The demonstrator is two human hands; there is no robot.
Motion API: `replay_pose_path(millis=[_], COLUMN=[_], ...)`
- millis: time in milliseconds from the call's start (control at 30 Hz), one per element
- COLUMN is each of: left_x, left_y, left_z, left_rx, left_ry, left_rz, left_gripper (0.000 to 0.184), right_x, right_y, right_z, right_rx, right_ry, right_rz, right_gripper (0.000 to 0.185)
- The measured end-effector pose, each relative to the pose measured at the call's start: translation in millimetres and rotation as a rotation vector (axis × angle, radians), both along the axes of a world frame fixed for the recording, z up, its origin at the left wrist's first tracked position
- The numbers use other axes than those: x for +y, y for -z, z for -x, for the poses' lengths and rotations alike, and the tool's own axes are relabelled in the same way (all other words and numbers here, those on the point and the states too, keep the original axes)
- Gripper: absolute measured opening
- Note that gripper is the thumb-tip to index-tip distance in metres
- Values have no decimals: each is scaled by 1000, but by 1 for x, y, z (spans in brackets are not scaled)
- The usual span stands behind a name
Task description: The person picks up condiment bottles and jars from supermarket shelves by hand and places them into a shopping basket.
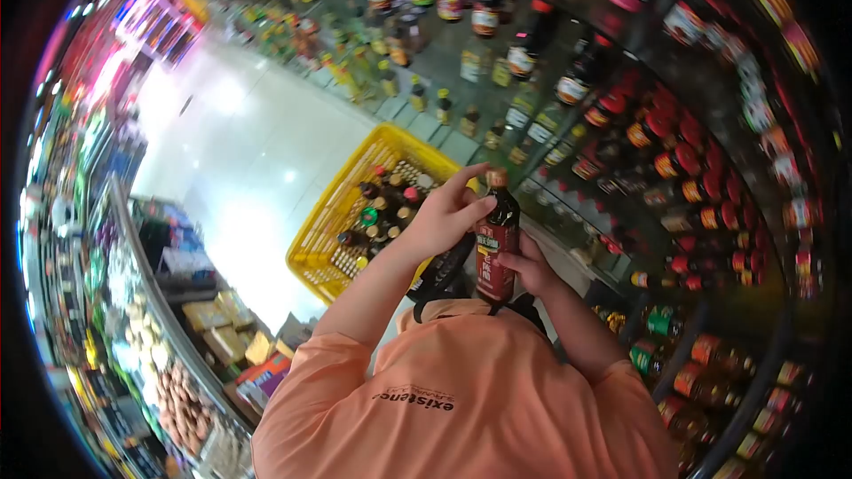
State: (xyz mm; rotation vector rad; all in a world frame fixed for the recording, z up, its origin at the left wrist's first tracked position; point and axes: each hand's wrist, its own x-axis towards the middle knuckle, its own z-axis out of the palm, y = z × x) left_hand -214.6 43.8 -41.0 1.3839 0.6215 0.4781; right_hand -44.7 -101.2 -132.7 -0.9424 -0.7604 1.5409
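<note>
A dark sauce or vinegar bottle [497, 257] with a red-brown label stands upright in front of my chest. My right hand [530, 268] wraps its lower body from the right, thumb across the label. Around the cap and neck at the top, my left hand [448, 213] is closed with thumb and index finger; whether the cap turns cannot be seen. Behind my left forearm, a yellow plastic basket [333, 186] holds several bottles with caps of different colours. A black item with yellow marks [437, 275] is partly hidden beside the held bottle.
Shelves on my right carry rows of red-capped jars [661, 133] and sauce bottles [532, 124]. Large oil bottles [697, 381] stand lower right. On the left, a produce counter [182, 408] and cardboard boxes [226, 328] border a shiny tiled floor [240, 151].
</note>
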Motion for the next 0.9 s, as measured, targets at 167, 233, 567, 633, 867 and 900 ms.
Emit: replay_pose_path(millis=[167, 233, 567, 633, 867, 900], left_x=[-38, -58, -117, -125, -136, -137], left_y=[84, 77, 69, 76, 77, 72], left_z=[-50, -63, -124, -134, -166, -173], left_rx=[14, 10, -53, -48, -29, -48], left_ry=[92, 194, 315, 337, 303, 260], left_rz=[-34, 99, 252, 231, 259, 284], left_gripper=[52, 46, 35, 34, 42, 45], right_x=[-52, -71, -143, -153, -173, -174], right_y=[-12, -14, -6, -8, -12, -13], right_z=[-40, -54, -100, -109, -143, -147], right_rx=[352, 365, 429, 415, 344, 253], right_ry=[105, 147, 221, 241, 222, 204], right_rz=[55, 64, 87, 79, 76, 46], right_gripper=[72, 68, 62, 61, 63, 65])
